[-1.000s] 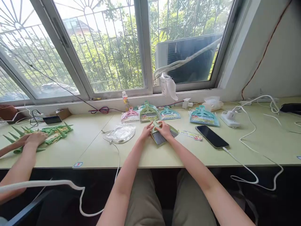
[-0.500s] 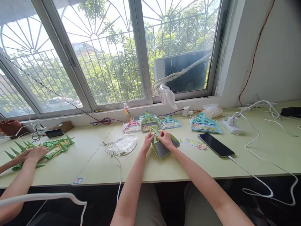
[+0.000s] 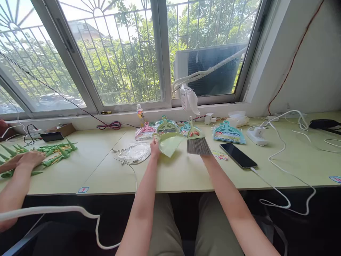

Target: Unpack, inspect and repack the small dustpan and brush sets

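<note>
My left hand (image 3: 155, 147) is closed on the edge of a light green dustpan (image 3: 170, 143), which is tilted above the table. In my right hand (image 3: 194, 134) is a small hand brush (image 3: 198, 146), gripped at its green handle. Its grey bristles point down and hide part of that hand. Brush and dustpan are apart, side by side. Behind them lie wrapped dustpan sets in pink (image 3: 145, 132), green (image 3: 162, 127) and blue (image 3: 183, 129), with a teal one (image 3: 229, 133) further right. A printed card (image 3: 220, 155) lies partly behind my right wrist.
A phone (image 3: 238, 155) on a white cable lies right of my hands, near a power strip (image 3: 257, 137). Crumpled clear plastic (image 3: 134, 153) lies on the left. A bottle (image 3: 140, 114) stands by the window. Far left, another person's hands (image 3: 30, 158) touch green spiky pieces (image 3: 54, 154).
The brush and dustpan, together in my hands before, are now separated. My left hand has moved left with the dustpan, my right hand right with the brush. The view has shifted slightly.
</note>
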`<state>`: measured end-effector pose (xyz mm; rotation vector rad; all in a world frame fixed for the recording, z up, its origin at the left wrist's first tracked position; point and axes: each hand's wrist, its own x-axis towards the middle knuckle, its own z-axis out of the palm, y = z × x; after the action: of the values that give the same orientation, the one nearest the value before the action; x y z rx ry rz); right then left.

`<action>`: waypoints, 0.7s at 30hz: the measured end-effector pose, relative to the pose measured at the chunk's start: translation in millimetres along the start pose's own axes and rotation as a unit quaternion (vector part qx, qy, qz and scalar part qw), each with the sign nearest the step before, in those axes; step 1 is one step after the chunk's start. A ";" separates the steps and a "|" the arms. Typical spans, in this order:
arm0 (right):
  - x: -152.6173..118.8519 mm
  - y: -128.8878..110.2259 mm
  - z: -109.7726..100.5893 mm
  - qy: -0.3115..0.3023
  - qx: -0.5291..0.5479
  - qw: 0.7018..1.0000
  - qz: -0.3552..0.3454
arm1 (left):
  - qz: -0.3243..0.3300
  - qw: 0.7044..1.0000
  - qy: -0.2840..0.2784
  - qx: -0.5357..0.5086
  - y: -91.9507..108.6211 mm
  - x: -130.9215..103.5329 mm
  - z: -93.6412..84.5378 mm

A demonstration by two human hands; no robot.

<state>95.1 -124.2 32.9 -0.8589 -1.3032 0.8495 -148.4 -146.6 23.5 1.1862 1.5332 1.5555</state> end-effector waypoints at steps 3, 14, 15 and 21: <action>14.9 -7.4 -34.3 0.081 -0.017 0.996 -0.014 | -0.033 0.999 0.030 0.013 -5.1 10.0 -13.3; -8.5 17.3 -28.4 -0.074 -0.596 0.796 0.075 | 0.012 0.960 -0.030 0.280 -13.1 10.5 -5.5; -9.0 19.9 -28.7 -0.065 -0.599 0.794 0.080 | 0.020 0.954 -0.035 0.298 -12.0 9.8 -4.5; -5.6 18.5 -33.8 -0.016 -0.637 0.764 0.106 | 0.019 0.919 -0.032 0.392 -10.3 0.5 3.2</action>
<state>127.6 -122.8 11.5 -2.0817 -1.7968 -0.0175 -147.2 -143.7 13.1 1.6625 2.1841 0.8959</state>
